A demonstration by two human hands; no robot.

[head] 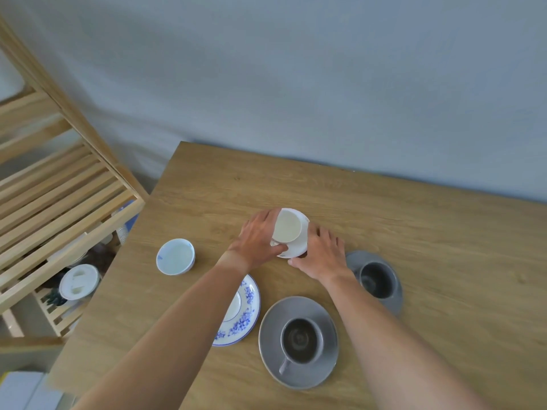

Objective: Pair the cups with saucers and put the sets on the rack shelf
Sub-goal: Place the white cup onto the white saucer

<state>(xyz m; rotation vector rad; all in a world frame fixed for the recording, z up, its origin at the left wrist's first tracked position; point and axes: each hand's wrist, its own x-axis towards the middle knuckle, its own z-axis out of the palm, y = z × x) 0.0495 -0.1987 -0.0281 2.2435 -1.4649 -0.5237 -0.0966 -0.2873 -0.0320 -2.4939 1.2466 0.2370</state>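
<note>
Two gray cup-and-saucer sets are sitting on the wooden table (296, 184): one near set (298, 341) at the front, another gray set (377, 281) just behind the right forearm. A blue-flowered saucer (245, 312) is lying partly under the left forearm, with a blue-rimmed cup (175, 256) standing apart to its left. Both arms are reaching forward; the left hand (257, 238) and right hand (321, 253) are curling around a white cup (286, 226) tilting on its white saucer (297, 247). Bare tabletop is lying beyond, and the slatted wooden rack (59, 184) is standing off the table's left edge.

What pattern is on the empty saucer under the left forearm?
Blue floral sprays on white, blue rim line: patterned saucer, head view.
</note>
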